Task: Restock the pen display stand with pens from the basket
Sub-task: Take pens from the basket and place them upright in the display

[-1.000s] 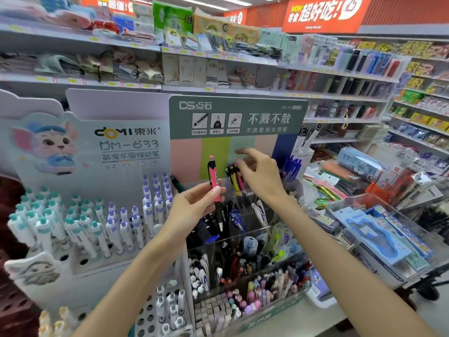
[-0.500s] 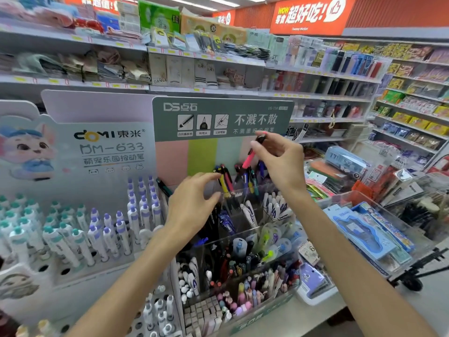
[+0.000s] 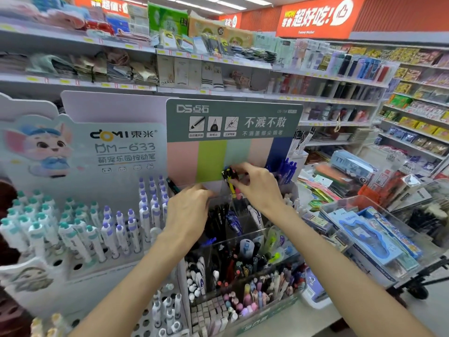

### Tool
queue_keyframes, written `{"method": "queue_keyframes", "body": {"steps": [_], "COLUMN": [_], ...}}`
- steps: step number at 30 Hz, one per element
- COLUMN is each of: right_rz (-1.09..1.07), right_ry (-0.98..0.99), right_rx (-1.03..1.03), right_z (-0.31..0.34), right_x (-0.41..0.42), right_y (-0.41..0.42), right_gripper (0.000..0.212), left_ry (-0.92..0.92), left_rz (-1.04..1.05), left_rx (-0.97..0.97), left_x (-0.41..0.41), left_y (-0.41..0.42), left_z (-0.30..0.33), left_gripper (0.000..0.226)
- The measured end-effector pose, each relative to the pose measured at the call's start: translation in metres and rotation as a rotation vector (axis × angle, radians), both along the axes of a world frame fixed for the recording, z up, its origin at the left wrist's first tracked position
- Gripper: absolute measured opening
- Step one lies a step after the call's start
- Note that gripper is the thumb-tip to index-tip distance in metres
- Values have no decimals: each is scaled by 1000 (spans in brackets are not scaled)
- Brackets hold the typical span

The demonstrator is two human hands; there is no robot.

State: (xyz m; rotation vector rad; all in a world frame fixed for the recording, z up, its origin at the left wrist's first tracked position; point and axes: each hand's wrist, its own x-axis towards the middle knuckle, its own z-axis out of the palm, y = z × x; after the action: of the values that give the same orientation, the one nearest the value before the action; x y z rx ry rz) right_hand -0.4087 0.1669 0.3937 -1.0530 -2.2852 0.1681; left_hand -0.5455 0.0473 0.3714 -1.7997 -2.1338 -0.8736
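Note:
The pen display stand point(image 3: 233, 122) has a green header board and clear compartments point(image 3: 255, 242) full of mixed pens. My right hand point(image 3: 260, 190) reaches into the back row. Its fingers are closed around the pink pen point(image 3: 239, 196), which stands low among the yellow and black pens point(image 3: 228, 175); most of the pink pen is hidden by my fingers. My left hand point(image 3: 188, 212) holds nothing. Its bent fingertips rest on the rim of the clear back compartment, just left of those pens.
A white stand of teal- and purple-capped pens point(image 3: 97, 227) fills the left. Blue pens point(image 3: 286, 169) stand at the display's back right. A clear bin of blue packaged goods point(image 3: 364, 229) sits to the right on a cart. Stocked store shelves point(image 3: 218, 91) run behind.
My left hand passed the pink pen to my right hand, which raised it and has now lowered it into the back compartment. My empty left hand moved up to the compartment rim.

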Motion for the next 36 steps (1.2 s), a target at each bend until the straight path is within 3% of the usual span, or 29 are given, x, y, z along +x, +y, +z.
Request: {"method": "queue_keyframes", "body": {"steps": [9, 15, 20, 28, 36], "right_rz": [2, -96, -225, -515, -777], "right_ry": [174, 309, 257, 223, 293], "right_rx": [-271, -357, -515, -697, -813], "right_z": [0, -4, -23, -78, -125], "right_x": [9, 53, 132, 285, 432], "right_y": [-11, -37, -74, -146, -227], "right_gripper": [49, 24, 17, 12, 21], "left_ry": [27, -108, -259, -259, -241], "left_rz": [-53, -259, -449, -752, -978], "left_rx": [-24, 12, -194, -545, -731], "left_x": [-2, 28, 81, 202, 362], "left_y": [0, -3, 1, 7, -32], "left_z": [1, 1, -16, -56, -97], "left_gripper": [36, 26, 25, 26, 27]}}
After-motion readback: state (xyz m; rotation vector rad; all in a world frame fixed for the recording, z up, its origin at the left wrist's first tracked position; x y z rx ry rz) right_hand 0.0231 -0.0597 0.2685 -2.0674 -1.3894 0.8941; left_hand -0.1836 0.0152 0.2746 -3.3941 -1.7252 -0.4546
